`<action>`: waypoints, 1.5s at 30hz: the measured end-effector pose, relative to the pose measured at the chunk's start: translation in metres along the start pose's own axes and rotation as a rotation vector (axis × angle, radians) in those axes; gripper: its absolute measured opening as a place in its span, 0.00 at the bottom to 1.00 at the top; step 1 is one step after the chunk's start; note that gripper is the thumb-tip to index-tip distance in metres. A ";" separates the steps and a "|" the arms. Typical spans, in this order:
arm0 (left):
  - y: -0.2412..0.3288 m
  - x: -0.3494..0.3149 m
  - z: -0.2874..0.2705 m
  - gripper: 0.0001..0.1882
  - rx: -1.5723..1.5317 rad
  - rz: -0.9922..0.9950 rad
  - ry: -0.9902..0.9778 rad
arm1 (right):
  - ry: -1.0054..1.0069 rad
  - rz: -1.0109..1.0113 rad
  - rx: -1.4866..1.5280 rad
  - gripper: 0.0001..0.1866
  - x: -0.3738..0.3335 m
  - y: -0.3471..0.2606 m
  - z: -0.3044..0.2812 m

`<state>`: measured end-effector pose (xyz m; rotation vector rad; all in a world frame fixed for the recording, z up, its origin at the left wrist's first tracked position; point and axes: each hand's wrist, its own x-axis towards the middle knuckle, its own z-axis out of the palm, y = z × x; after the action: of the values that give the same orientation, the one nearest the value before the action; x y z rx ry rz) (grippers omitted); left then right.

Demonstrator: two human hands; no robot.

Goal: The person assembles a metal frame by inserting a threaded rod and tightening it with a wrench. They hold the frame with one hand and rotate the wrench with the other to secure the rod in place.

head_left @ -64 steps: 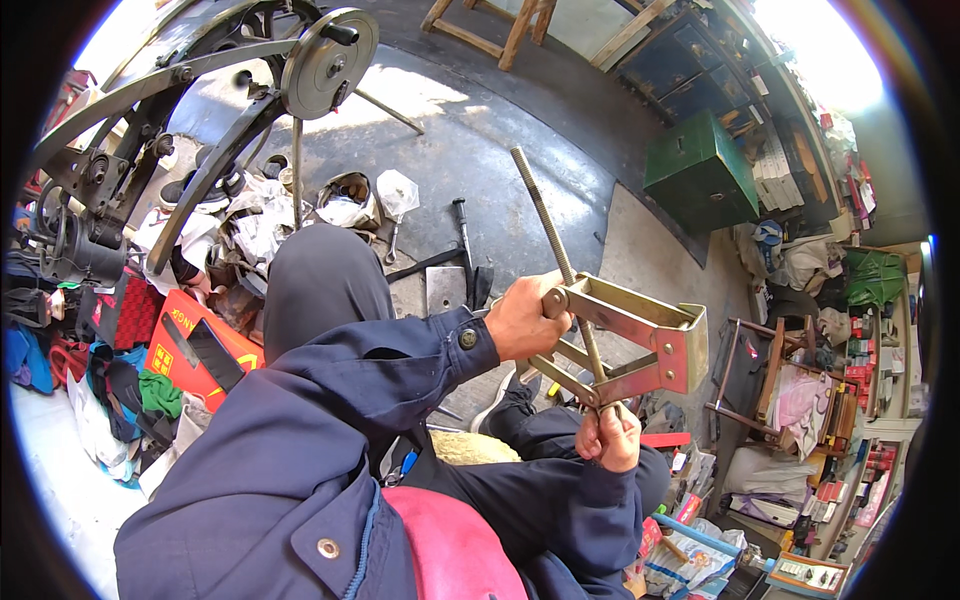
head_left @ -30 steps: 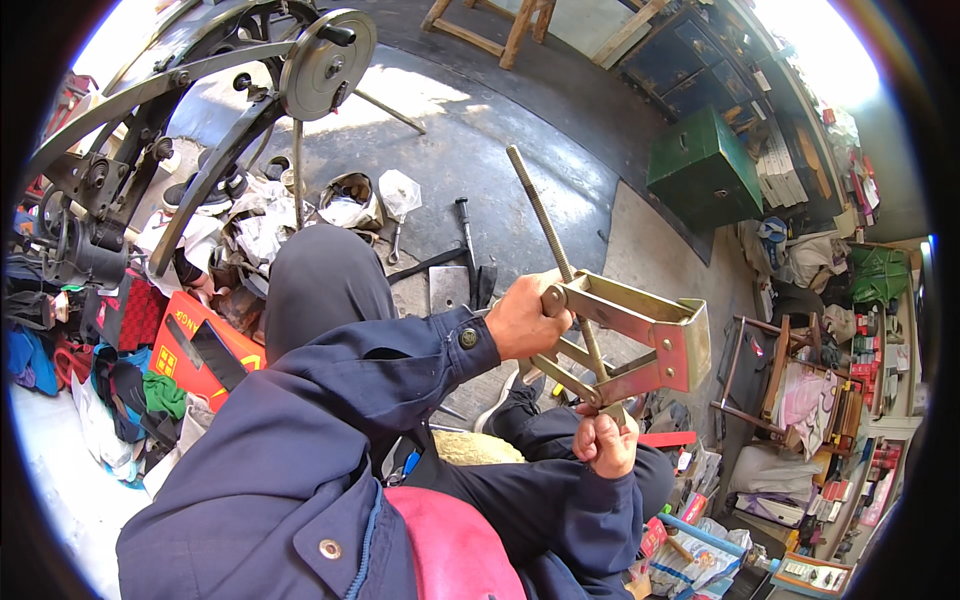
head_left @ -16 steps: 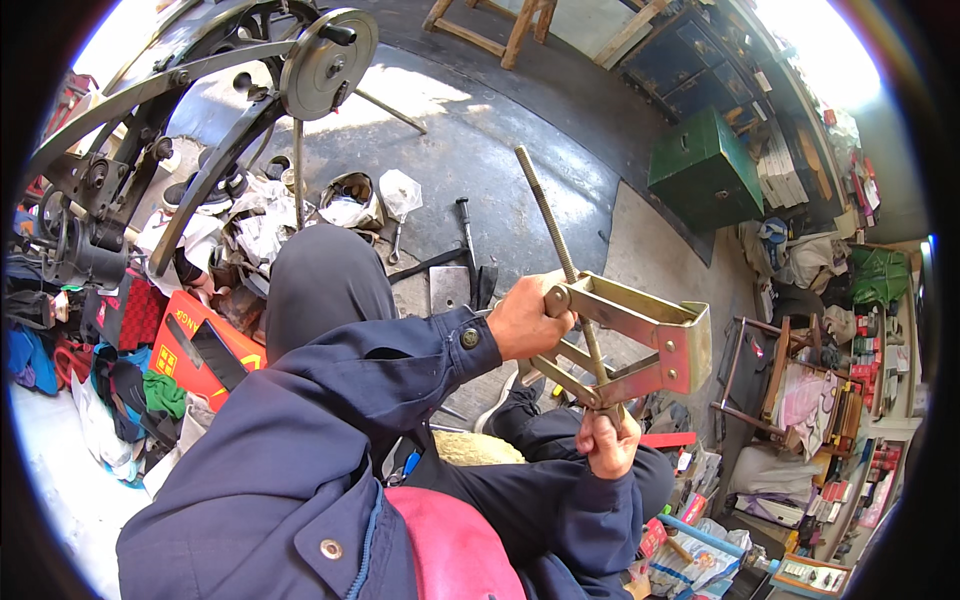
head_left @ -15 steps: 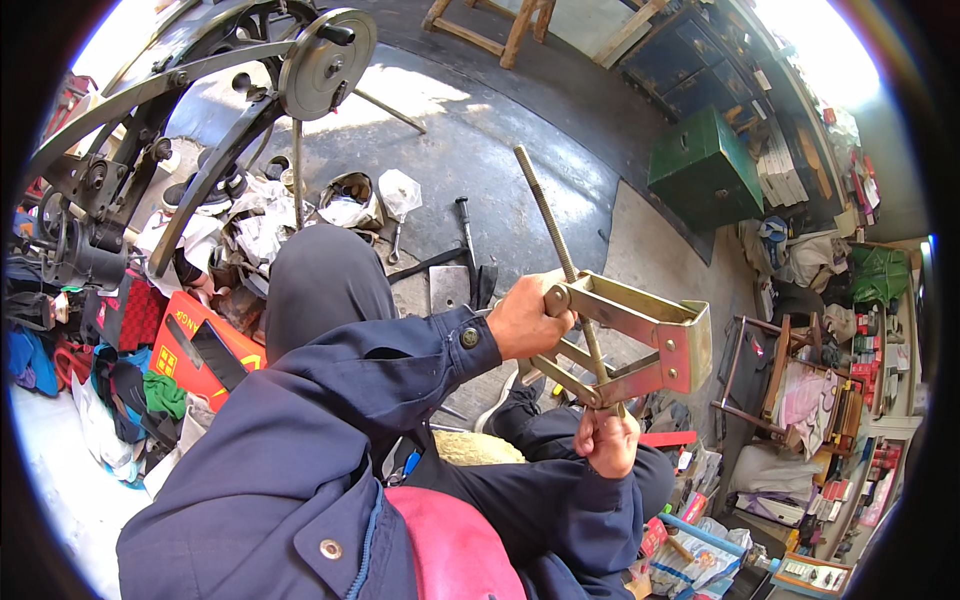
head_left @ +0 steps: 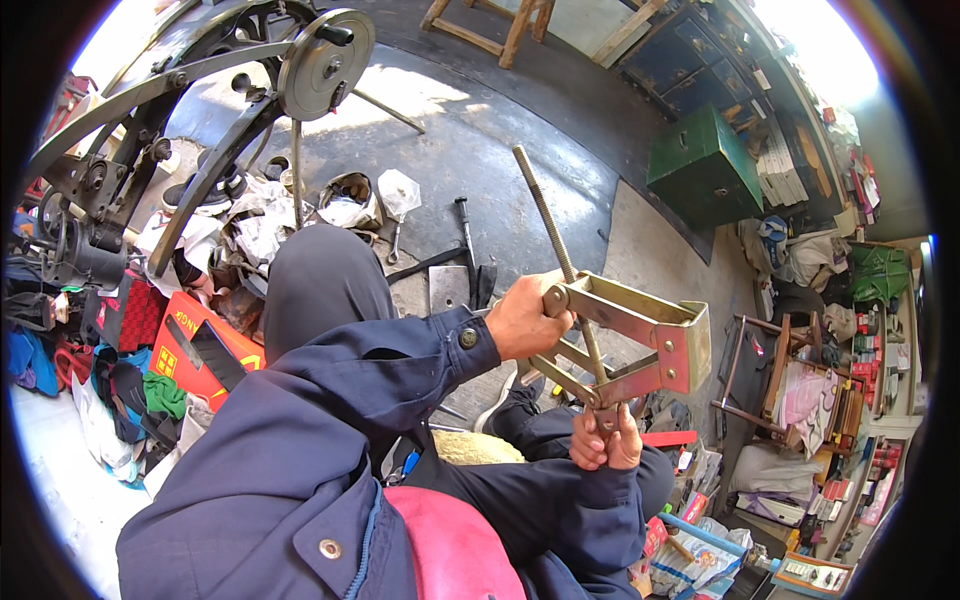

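Our left hand grips the jack at its left side; our right hand pinches the end block below the jack. Green box beyond jack.

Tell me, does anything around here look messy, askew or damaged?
Yes, the left side looks messy: a jumbled heap of cloth and bags lies beside the iron machine, with a green cloth crumpled in it. The scissor jack in the left hand and right hand shows no obvious damage.
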<state>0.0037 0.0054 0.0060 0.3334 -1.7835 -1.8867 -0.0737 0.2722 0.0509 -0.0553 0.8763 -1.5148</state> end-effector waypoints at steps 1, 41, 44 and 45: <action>0.000 0.000 0.000 0.13 -0.010 -0.015 0.004 | 0.049 0.000 -0.075 0.34 -0.001 0.000 0.000; 0.008 0.000 0.000 0.15 0.061 0.004 -0.005 | 0.271 -0.413 -0.343 0.25 0.000 0.012 0.006; 0.006 0.000 0.001 0.15 0.043 0.016 0.009 | 0.112 -0.101 -0.172 0.34 -0.004 0.005 0.001; 0.005 0.000 0.001 0.14 0.040 0.014 0.012 | 0.031 -0.057 -0.142 0.36 -0.004 0.002 0.000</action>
<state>0.0043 0.0068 0.0108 0.3449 -1.8134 -1.8379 -0.0710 0.2761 0.0515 -0.1620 1.0134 -1.5078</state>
